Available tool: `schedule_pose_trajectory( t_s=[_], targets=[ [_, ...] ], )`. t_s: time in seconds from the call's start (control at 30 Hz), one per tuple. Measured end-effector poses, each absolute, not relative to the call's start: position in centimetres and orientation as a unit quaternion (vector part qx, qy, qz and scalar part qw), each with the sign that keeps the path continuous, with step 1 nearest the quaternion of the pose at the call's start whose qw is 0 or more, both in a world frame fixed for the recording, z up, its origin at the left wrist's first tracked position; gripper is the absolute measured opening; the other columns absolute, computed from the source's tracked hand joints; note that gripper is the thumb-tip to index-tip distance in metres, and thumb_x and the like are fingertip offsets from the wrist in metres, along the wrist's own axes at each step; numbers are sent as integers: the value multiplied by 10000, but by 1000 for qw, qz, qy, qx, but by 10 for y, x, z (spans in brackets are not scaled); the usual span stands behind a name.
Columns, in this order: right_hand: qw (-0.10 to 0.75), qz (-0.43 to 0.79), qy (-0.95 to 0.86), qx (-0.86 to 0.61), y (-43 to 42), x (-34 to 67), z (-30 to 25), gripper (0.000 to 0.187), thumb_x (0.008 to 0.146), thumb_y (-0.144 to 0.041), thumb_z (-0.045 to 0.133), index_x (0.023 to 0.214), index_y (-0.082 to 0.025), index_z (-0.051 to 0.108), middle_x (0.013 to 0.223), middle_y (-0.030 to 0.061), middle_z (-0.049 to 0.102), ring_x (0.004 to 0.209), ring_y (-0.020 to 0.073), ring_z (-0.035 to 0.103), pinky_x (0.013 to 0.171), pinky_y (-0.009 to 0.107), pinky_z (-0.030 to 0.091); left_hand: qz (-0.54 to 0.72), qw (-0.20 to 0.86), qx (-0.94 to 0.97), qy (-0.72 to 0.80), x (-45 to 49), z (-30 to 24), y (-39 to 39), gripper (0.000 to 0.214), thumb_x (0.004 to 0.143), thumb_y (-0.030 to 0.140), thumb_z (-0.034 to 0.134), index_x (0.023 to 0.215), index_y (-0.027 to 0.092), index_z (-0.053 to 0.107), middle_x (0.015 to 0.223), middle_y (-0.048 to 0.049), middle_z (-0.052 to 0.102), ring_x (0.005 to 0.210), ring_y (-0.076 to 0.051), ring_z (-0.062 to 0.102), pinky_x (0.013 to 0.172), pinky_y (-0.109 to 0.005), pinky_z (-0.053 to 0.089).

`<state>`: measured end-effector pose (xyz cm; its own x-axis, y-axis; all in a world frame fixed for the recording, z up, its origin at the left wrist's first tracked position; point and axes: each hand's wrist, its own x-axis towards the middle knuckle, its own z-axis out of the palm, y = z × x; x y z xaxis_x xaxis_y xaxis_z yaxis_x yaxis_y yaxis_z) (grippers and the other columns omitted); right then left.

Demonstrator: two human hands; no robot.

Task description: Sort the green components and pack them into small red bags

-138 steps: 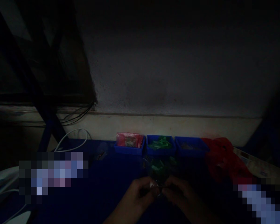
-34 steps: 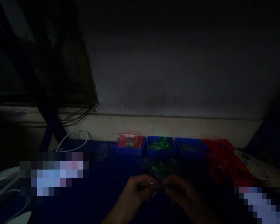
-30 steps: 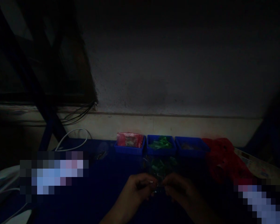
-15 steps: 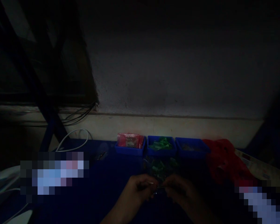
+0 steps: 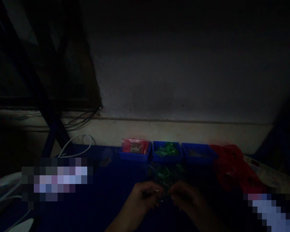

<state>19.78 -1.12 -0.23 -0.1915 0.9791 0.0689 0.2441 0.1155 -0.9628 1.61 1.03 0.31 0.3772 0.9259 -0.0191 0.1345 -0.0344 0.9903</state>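
Close together at the lower middle of the dim view, both hands have their fingers pinched. In my left hand (image 5: 145, 198) is a small shiny piece (image 5: 157, 190), too dark to name. My right hand (image 5: 187, 198) has its thumb and fingertips pressed together almost against the left fingertips; what they hold is too small and dark to make out. Just beyond the fingers lies a loose pile of green pieces (image 5: 163, 173) on the blue table (image 5: 87, 206), with small glinting bits around it.
Along the wall stand three blue trays: one with red packets (image 5: 132, 146), one with green pieces (image 5: 168, 149), and another tray (image 5: 199, 158) with dim contents. A red plastic bag (image 5: 232, 167) lies to the right. A white cable (image 5: 88, 135) loops at the left.
The hands stay in almost the same place, with the right fingertips slightly nearer the left ones. The trays and the bag have not moved.
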Motion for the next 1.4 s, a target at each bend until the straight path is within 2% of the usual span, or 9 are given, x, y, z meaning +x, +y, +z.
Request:
schedule_pose_trajectory(
  t_s=[0.4,0.63,0.8,0.97,1.03,1.1,1.17,1.3,1.4],
  targets=[
    [414,446,-633,-478,-12,198,-2,84,780,-263,550,797,-214,615,683,-22,564,625,136,527,561,236,403,368,552,616,424,15,3,10,145,669,191,573,731,155,699,621,8,619,553,-114,500,523,-208,369],
    [429,500,-579,-480,-9,197,-8,295,778,-362,548,1034,-228,488,794,5,615,634,147,566,510,231,415,365,550,617,428,16,7,10,131,675,210,583,721,153,692,610,12,614,545,-111,491,519,-208,362],
    [403,449,-605,-520,-7,199,-4,159,749,-334,585,829,-198,605,774,11,594,704,167,549,565,248,401,388,576,606,388,16,0,10,97,675,146,605,743,161,673,654,8,639,577,-114,525,555,-215,387],
    [397,446,-619,-509,-6,200,-3,115,760,-298,573,710,-196,591,617,-42,503,572,122,484,525,224,357,424,610,557,371,18,-6,11,417,671,184,681,1068,204,555,669,29,632,580,-116,537,537,-207,389],
    [400,451,-617,-505,-6,201,-5,121,769,-304,570,720,-195,589,593,-54,483,540,111,465,505,216,345,402,592,581,387,17,-3,11,274,684,200,666,953,173,622,647,20,625,569,-111,523,534,-205,378],
    [403,462,-609,-503,-7,201,-7,126,772,-317,569,750,-194,588,586,-60,478,518,106,459,487,212,341,388,556,615,403,16,0,10,84,697,209,640,749,148,666,649,9,618,574,-106,508,542,-205,371],
    [412,477,-601,-491,-8,200,-8,131,780,-320,559,767,-192,582,571,-63,484,505,105,468,483,212,352,385,528,631,418,15,3,10,99,705,222,622,660,144,663,628,17,591,560,-98,484,526,-197,358],
    [433,522,-580,-451,-9,197,-5,139,798,-317,526,770,-186,563,583,-38,550,522,116,525,484,214,393,345,552,620,439,15,3,9,222,750,342,574,766,140,665,512,51,493,417,-70,385,398,-177,300],
    [446,523,-567,-454,-8,197,-2,146,788,-321,538,798,-185,590,695,4,615,608,143,581,504,227,429,351,582,613,402,15,2,9,288,770,387,548,805,124,661,591,9,574,417,-72,435,409,-187,360]
  ],
)
